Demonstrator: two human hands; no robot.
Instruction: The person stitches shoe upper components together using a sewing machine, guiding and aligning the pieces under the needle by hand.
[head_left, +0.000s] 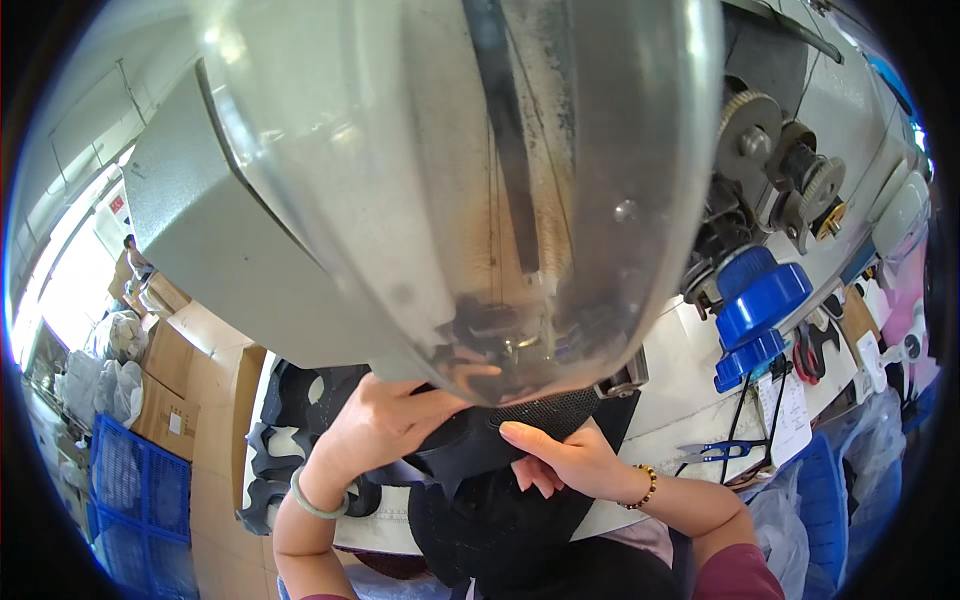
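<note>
Where left hand rests: black curved fabric piece; can't tell fingers' closure
Right hand: fingers clamped on its edge

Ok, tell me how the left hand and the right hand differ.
The left hand has a smooth, pale bangle at its wrist; the right hand has a bracelet of dark and yellowish beads. The left hand's fingertips show blurred through the clear shield, while the right hand lies outside it, thumb extended. Both are bare and at the black material.
</note>
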